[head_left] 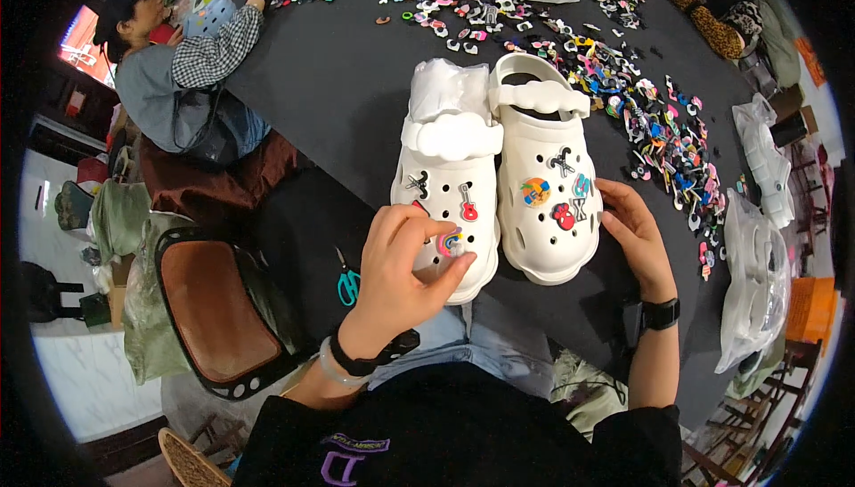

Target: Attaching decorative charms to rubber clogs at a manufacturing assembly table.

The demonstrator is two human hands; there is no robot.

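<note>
- My left hand (401, 260): fingers pinched shut on a small rainbow charm (450, 242), which I press against the toe of the left white clog (448, 186).
- Left white clog: lies under my left fingertips on the black table (329, 86); a red guitar charm (468, 205) sits just beyond my fingers, and white paper stuffing (445, 86) fills its heel end, farthest from my hand.
- My right hand (634, 236): open, fingers loosely curved, resting against the outer side of the right white clog (545, 186); it grips nothing.
- Right white clog: touches the left clog, between my two hands; several colourful charms, among them a red one (564, 215), lie beside my right fingertips.
- Loose charms (663, 135): scattered over the table beyond my right hand.
- Teal-handled scissors (347, 282): on the table just left of my left wrist.
- Another person (191, 68): seated well beyond my left hand.
</note>
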